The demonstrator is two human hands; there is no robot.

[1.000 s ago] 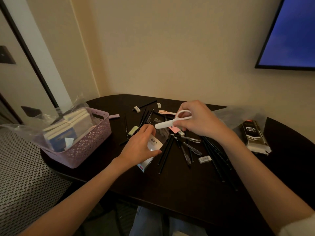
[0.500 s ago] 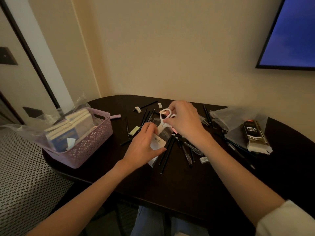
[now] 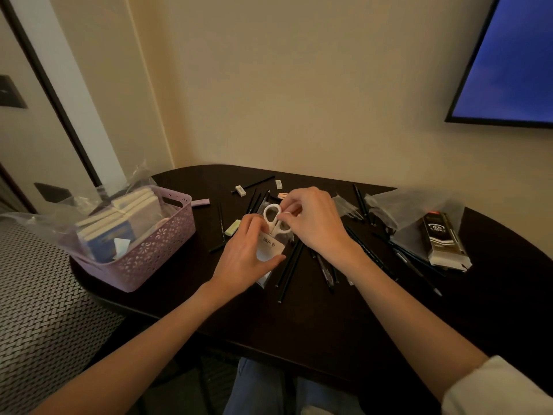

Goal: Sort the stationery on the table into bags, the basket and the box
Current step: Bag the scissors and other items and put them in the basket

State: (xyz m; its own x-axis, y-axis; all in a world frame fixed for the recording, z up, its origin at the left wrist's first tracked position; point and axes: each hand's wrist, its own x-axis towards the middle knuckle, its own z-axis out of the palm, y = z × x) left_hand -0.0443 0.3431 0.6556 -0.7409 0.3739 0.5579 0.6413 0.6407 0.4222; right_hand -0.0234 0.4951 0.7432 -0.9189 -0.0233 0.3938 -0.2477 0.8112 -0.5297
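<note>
Far left of the dark bench (image 3: pixel 299 330): purple basket (image 3: pixel 155 253), holding notebooks (image 3: pixel 125 217) in clear plastic, unmoved since half a second ago. Centre: left hand (image 3: pixel 245 259), fingers curled round a small white box (image 3: pixel 270 250), as before. White scissors (image 3: pixel 276 221) now stand handles-up with blades sunk into that box; earlier they were higher, above it. Right hand (image 3: pixel 314 226) pinches the scissor handles, having come lower. Around them: black pencils (image 3: pixel 291 265), scattered erasers (image 3: pixel 240 190). Right end: clear bag (image 3: pixel 404 205), black lead pack (image 3: pixel 443 238) on it.
</note>
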